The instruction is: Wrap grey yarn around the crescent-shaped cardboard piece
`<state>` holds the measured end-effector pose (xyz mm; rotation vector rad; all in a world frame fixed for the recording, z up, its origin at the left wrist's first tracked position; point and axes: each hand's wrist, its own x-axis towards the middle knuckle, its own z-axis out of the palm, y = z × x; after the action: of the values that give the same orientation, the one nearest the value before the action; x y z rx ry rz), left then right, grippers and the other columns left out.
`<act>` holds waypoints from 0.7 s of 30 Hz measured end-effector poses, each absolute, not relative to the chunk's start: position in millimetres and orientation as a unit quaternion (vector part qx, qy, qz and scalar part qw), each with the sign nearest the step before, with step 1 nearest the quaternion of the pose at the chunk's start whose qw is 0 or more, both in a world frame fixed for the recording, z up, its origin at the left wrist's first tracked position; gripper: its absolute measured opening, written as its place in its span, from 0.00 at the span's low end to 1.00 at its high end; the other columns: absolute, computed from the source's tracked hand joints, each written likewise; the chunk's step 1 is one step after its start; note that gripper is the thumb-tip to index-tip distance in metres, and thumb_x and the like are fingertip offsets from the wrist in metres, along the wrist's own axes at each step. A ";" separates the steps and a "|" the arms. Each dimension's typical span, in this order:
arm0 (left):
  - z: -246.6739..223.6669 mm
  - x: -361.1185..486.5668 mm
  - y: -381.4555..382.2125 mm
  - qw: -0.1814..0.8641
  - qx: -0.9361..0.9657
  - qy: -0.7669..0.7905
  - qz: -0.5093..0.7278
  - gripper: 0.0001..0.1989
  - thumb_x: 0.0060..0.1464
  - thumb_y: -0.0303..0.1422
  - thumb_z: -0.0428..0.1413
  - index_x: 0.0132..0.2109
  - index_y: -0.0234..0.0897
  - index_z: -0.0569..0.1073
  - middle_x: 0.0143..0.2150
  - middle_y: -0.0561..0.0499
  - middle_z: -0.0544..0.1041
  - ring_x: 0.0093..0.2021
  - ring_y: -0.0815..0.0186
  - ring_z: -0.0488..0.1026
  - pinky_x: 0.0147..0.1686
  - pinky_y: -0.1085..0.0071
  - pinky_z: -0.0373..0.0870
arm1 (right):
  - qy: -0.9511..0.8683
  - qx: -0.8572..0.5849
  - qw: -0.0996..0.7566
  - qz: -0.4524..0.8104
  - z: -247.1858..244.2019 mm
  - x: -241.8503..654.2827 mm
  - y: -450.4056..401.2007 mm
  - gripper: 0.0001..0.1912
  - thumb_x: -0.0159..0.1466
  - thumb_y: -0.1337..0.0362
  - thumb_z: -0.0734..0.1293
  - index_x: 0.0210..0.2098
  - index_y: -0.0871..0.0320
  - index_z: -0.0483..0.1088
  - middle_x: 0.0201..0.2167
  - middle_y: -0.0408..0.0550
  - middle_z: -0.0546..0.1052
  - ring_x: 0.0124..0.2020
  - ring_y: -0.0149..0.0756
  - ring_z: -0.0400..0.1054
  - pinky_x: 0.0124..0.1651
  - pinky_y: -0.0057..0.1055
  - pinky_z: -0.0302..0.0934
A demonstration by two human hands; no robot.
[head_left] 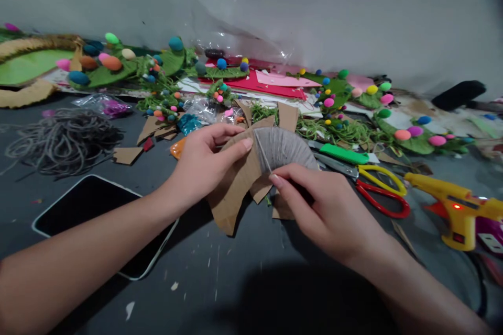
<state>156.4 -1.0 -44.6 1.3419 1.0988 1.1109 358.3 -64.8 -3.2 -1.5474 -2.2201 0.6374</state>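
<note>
A curved cardboard piece (231, 188) is held above the dark table, its right part wound closely with grey yarn (285, 144). My left hand (208, 159) grips the bare cardboard, thumb on the front face near the edge of the winding; its other fingers are partly hidden behind. Between the thumb and index finger of my right hand (322, 201) a strand of grey yarn is pinched, running taut up to the top of the curve. More loose grey yarn (66, 141) lies in a tangled heap at the left.
A phone (98, 209) lies under my left forearm. To the right are scissors (383, 191), a green-handled cutter (343, 153) and a yellow glue gun (456, 207) with a lit red light. Green pieces with coloured balls (165, 63), cardboard scraps (128, 155) and red sheets (251, 84) line the back.
</note>
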 end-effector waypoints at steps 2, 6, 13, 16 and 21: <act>-46.3 156.1 -0.2 0.518 0.544 0.454 0.479 0.14 0.53 0.38 0.66 0.45 0.38 0.80 0.42 0.49 0.82 0.40 0.65 0.76 0.39 0.75 0.71 | -0.776 -0.554 0.177 0.246 -5.2 356.2 -64.4 0.13 0.72 0.58 0.57 0.41 0.53 0.73 0.32 0.43 0.78 0.30 0.34 0.69 0.34 0.31 0.55; -47.7 156.9 1.5 0.545 0.506 0.448 0.496 0.14 0.52 0.38 0.67 0.46 0.39 0.80 0.42 0.49 0.82 0.39 0.66 0.76 0.39 0.75 0.72 | -0.763 -0.555 0.175 0.282 -11.0 355.5 -61.3 0.13 0.73 0.58 0.57 0.42 0.53 0.71 0.31 0.43 0.77 0.30 0.33 0.68 0.34 0.31 0.55; -44.6 159.4 4.9 0.619 0.397 0.442 0.513 0.15 0.49 0.37 0.69 0.44 0.39 0.80 0.40 0.50 0.82 0.36 0.67 0.77 0.36 0.75 0.73 | -0.756 -0.541 0.206 0.307 -25.0 356.5 -53.4 0.15 0.74 0.57 0.55 0.44 0.52 0.72 0.34 0.43 0.78 0.34 0.33 0.71 0.40 0.30 0.57; -41.5 159.1 5.3 0.656 0.375 0.433 0.491 0.17 0.48 0.37 0.70 0.44 0.38 0.79 0.41 0.49 0.82 0.34 0.67 0.77 0.34 0.74 0.74 | -0.758 -0.533 0.217 0.308 -27.6 357.3 -51.2 0.15 0.74 0.58 0.55 0.43 0.53 0.72 0.33 0.42 0.78 0.34 0.32 0.69 0.40 0.29 0.57; -39.5 158.1 5.8 0.669 0.366 0.425 0.488 0.16 0.48 0.36 0.70 0.43 0.37 0.79 0.40 0.49 0.82 0.34 0.68 0.77 0.34 0.75 0.73 | -0.763 -0.518 0.237 0.308 -28.3 361.4 -47.4 0.15 0.74 0.59 0.56 0.40 0.55 0.71 0.34 0.42 0.76 0.35 0.31 0.67 0.40 0.28 0.56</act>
<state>158.1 5.8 -39.5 0.8264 0.9577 1.0997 361.4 -47.4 -28.3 -1.4191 -2.0904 0.8432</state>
